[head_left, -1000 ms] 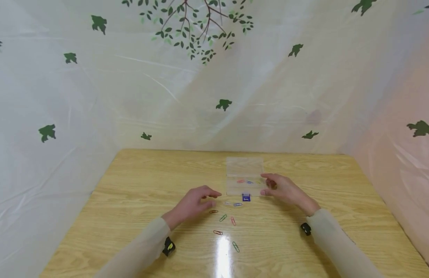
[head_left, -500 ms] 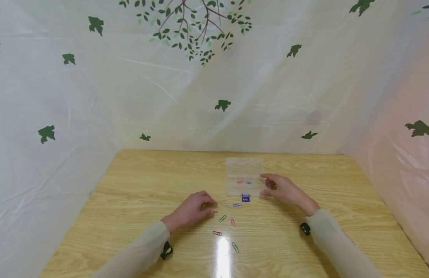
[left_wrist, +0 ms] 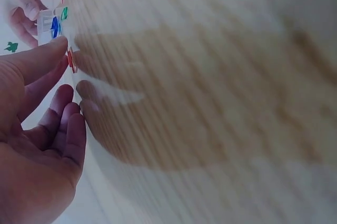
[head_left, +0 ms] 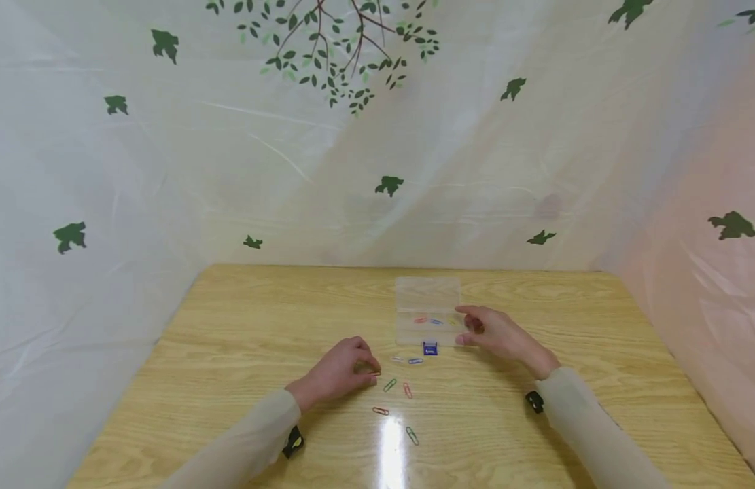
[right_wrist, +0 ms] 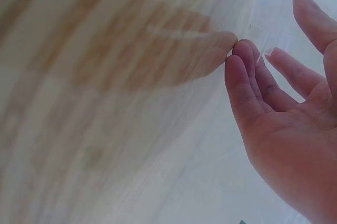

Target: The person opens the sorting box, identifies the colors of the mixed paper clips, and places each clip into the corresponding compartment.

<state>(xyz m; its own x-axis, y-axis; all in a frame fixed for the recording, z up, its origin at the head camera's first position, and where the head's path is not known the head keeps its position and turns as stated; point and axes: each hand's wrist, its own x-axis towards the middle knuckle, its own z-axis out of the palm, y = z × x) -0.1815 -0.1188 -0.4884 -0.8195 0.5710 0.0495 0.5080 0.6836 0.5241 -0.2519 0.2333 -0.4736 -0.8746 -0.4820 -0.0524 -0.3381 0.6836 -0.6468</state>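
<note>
In the head view, my left hand (head_left: 339, 370) pinches a reddish paper clip (head_left: 374, 373) at its fingertips, low over the table; the left wrist view shows this paper clip (left_wrist: 72, 61) beside the thumb tip. My right hand (head_left: 498, 331) holds the right side of a clear plastic box (head_left: 408, 336), thumb at the front corner and index finger near the hinge. The box's lid (head_left: 427, 292) is tipped back. Inside lie a red paper clip (head_left: 420, 320), a blue paper clip (head_left: 436, 321) and a yellow one. A blue label (head_left: 430, 348) marks its front.
Loose paper clips lie in front of the box: white (head_left: 397, 358), blue (head_left: 416, 361), green (head_left: 390, 385), pink (head_left: 408, 390), red (head_left: 380, 411) and a second green clip (head_left: 412, 435). Patterned sheeting (head_left: 328, 170) surrounds the wooden table (head_left: 249, 305).
My left hand has lowered its fingertips onto the reddish paper clip and brought finger and thumb together around it. My right hand stays at the box. The head view has shifted slightly.
</note>
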